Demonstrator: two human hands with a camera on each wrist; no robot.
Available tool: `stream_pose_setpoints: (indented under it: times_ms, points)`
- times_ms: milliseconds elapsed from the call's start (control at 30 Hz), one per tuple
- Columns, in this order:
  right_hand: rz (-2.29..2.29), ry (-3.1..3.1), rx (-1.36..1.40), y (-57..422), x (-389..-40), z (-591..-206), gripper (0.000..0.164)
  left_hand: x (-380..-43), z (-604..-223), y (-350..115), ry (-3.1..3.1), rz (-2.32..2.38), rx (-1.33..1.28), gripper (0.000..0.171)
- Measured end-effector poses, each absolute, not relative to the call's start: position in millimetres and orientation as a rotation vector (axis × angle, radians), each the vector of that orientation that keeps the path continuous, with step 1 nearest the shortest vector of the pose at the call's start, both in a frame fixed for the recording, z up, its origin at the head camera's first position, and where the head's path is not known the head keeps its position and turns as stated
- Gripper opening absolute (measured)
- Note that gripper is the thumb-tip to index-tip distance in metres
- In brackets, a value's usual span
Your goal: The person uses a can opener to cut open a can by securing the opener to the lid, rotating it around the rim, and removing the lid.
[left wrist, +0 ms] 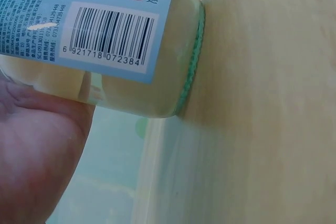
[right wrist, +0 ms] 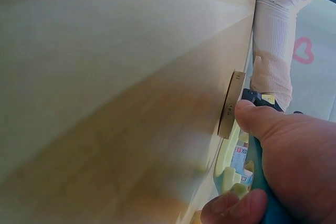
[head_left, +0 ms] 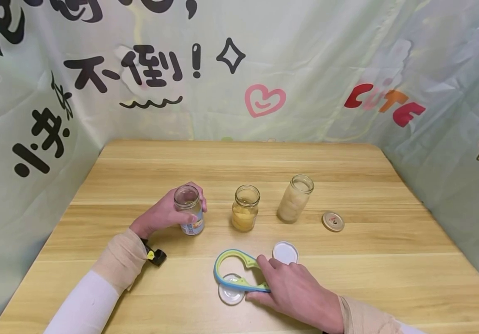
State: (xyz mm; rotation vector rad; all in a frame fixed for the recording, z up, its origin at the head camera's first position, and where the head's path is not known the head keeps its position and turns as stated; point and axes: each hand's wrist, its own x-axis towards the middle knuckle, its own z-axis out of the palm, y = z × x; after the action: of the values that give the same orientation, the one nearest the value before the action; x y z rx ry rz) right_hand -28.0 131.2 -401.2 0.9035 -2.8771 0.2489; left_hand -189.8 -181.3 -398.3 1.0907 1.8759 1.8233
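My left hand grips a glass jar with a blue label, thumb on the near side and fingers around the back. The jar stands upright on the table with its mouth uncovered; its barcode and pale contents show in the left wrist view. My right hand holds a blue and light-green jar opener by its handles, thumb and fingers on either side. The opener's loop points left and overlaps a lid lying on the table. Beside the right hand's fingers lies a white-faced lid.
An uncovered jar of yellow fruit stands mid-table, and a taller uncovered jar with pale contents stands right of it. A gold lid lies farther right. Printed cloth hangs behind the wooden table.
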Motion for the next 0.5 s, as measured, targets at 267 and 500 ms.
stream_pose_setpoints:
  times_ms: [267,500]
  points:
    - [0.251,-2.885,0.897,131.6,-28.2,-400.5,0.058,-188.9,-395.0,-181.0,1.882,1.813,1.102,0.037]
    - [0.268,-2.891,0.9,131.6,-29.2,-399.5,0.059,-188.6,-395.8,-181.2,1.885,1.815,1.112,0.036]
